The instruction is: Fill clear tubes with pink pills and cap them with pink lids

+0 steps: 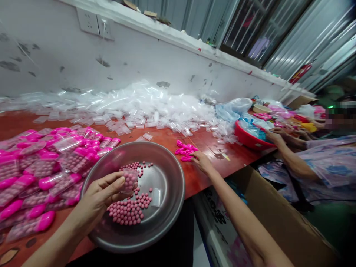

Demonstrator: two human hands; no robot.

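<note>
My left hand point(107, 189) pinches a small clear plastic case point(129, 181) filled with pink beads, holding it above a metal bowl point(169, 218). Loose pink beads point(128, 213) lie in the bowl's left half, and an unfilled clear case point(157, 197) rests on its bottom. To the right of the bowl, my right hand point(202, 162) has its fingertips closed on a bright pink plastic cap point(188, 157) at the edge of a small pile of such caps point(184, 147). Bead-filled cases with pink caps point(58, 159) are heaped left of the bowl.
Unfilled clear cases point(133, 105) form a long heap along the wall on the red table point(200, 181). A red basin point(250, 135) stands farther right, where a co-worker's hands point(275, 137) are busy. A cardboard box point(267, 207) sits below the table edge.
</note>
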